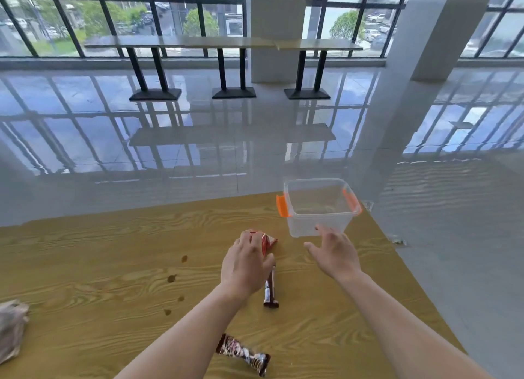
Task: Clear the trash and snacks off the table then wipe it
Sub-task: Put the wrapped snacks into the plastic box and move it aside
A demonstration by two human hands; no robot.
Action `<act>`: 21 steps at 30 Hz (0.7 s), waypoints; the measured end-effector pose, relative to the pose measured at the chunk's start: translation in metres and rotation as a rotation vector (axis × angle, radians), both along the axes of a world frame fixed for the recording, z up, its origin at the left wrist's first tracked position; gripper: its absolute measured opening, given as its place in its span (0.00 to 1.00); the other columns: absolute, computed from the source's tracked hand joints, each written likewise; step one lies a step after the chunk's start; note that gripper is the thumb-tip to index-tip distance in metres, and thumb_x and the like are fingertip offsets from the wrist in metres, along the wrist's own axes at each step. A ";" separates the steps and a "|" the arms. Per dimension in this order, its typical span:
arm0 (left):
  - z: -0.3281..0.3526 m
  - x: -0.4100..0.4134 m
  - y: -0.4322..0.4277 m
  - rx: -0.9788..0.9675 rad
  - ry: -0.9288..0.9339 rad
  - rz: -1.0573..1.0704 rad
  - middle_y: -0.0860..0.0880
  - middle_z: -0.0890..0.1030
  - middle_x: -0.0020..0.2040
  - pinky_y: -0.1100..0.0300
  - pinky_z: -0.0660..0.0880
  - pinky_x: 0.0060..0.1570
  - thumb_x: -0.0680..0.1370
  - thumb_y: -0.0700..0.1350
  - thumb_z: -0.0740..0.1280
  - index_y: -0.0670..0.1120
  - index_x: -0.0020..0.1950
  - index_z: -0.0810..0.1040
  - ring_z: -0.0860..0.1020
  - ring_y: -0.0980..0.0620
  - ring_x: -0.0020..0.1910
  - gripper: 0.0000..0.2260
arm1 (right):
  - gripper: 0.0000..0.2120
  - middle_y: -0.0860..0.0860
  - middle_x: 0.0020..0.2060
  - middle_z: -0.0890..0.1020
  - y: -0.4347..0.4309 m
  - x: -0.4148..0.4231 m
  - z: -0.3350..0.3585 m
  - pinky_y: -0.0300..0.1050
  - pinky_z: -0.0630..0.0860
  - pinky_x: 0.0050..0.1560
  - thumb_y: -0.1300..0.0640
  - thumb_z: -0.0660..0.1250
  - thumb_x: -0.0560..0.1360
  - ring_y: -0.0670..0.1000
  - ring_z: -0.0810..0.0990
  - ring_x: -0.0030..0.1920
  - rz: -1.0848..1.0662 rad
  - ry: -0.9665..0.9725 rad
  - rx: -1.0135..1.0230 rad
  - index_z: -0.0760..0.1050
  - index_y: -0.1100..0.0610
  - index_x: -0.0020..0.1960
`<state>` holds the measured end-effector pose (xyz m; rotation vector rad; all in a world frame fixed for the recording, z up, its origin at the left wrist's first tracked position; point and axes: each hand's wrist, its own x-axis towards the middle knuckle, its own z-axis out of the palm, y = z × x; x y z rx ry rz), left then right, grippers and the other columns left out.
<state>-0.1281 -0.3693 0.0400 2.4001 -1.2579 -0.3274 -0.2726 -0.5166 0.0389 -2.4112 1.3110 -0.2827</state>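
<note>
Far left edge: crumpled cloth or paper wad (11, 329), partly cut off; which of the two, not determinable. Lay on the wooden worktop (85, 265).

Left of centre: four brown spots (171, 278) in a loose line on the worktop, apparently spills awaiting the wipe.

Centre: left hand (245, 266), fingers curled round a red snack packet (266, 242) at the worktop surface. Just below it, a dark snack bar (270, 292), partly under the palm. Nearer the lower edge, a second patterned bar (243, 354), untouched.

Right of centre: right hand (334, 253), fingers spread, empty, close to the near wall of a clear container (317, 225) with orange clips; contact not determinable.

Risks, judged: the light, empty container stood near the worktop corner and might slide off if nudged; the thin packet might slip from a partial grip; the wad might smear spots.
</note>
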 end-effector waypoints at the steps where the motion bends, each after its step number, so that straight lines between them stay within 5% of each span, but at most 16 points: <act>1: -0.001 0.001 -0.020 0.000 0.073 0.033 0.47 0.73 0.65 0.55 0.72 0.55 0.79 0.54 0.61 0.49 0.72 0.66 0.74 0.48 0.60 0.23 | 0.25 0.55 0.62 0.78 -0.019 0.002 -0.002 0.53 0.74 0.58 0.47 0.68 0.76 0.58 0.75 0.62 -0.015 -0.006 0.006 0.71 0.56 0.69; 8: -0.008 0.018 -0.126 0.036 0.238 0.153 0.46 0.72 0.67 0.50 0.71 0.60 0.79 0.55 0.61 0.48 0.72 0.67 0.73 0.45 0.63 0.23 | 0.24 0.47 0.79 0.57 -0.134 0.008 -0.020 0.54 0.75 0.60 0.51 0.70 0.74 0.55 0.67 0.72 -0.094 -0.020 -0.066 0.72 0.57 0.68; 14: -0.011 0.030 -0.182 0.060 0.257 0.133 0.45 0.73 0.58 0.56 0.67 0.50 0.80 0.55 0.60 0.48 0.69 0.69 0.74 0.45 0.55 0.20 | 0.35 0.58 0.58 0.77 -0.182 0.011 -0.033 0.54 0.72 0.59 0.47 0.69 0.74 0.61 0.71 0.59 -0.210 0.016 -0.058 0.60 0.49 0.77; 18: -0.022 0.036 -0.206 0.074 0.318 0.163 0.46 0.75 0.54 0.53 0.70 0.49 0.78 0.56 0.61 0.49 0.65 0.71 0.74 0.46 0.51 0.19 | 0.32 0.59 0.61 0.74 -0.196 0.011 -0.030 0.53 0.67 0.63 0.44 0.69 0.75 0.62 0.68 0.61 -0.223 0.048 -0.044 0.65 0.54 0.74; 21: -0.029 0.037 -0.213 0.096 0.328 0.172 0.46 0.75 0.53 0.54 0.68 0.47 0.77 0.52 0.62 0.48 0.65 0.70 0.73 0.46 0.49 0.18 | 0.32 0.56 0.64 0.74 -0.204 0.011 -0.037 0.52 0.65 0.64 0.48 0.67 0.77 0.59 0.69 0.64 -0.141 0.094 -0.020 0.60 0.54 0.76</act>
